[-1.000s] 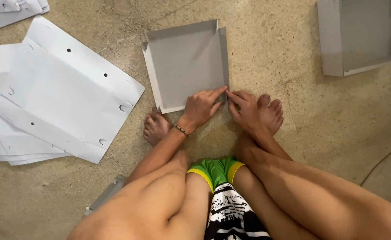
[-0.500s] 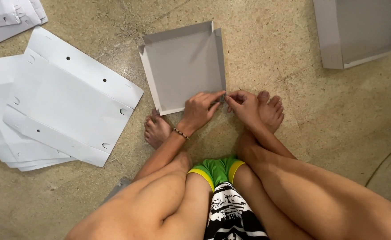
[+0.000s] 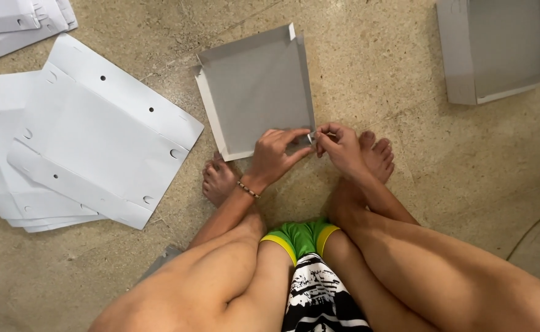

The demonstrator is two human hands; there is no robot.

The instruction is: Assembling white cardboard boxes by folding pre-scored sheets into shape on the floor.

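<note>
Speckled beige stone floor (image 3: 368,80) spreads under me as I sit with knees drawn up, bare feet flat on it. Just ahead of my toes lies the shallow grey cardboard tray with folded-up side flaps (image 3: 254,92). Both of my hands meet at its near right corner. My left hand (image 3: 276,157), a beaded bracelet at the wrist, rests over the near edge with thumb and forefinger closed on the corner; my right hand (image 3: 340,146) pinches the same corner from the other side, fingertips tight together on the flap end. Neither grip has any slack that I can see.

To my left sits a fanned stack of flat white cardboard sheets with punched holes (image 3: 92,141), well apart from the tray. A second grey box with raised walls (image 3: 497,49) stands at the upper right.

Doing this well, I judge, means keeping the side wall upright, lining the flap edges squarely, and pressing evenly so the corner sets without buckling.
</note>
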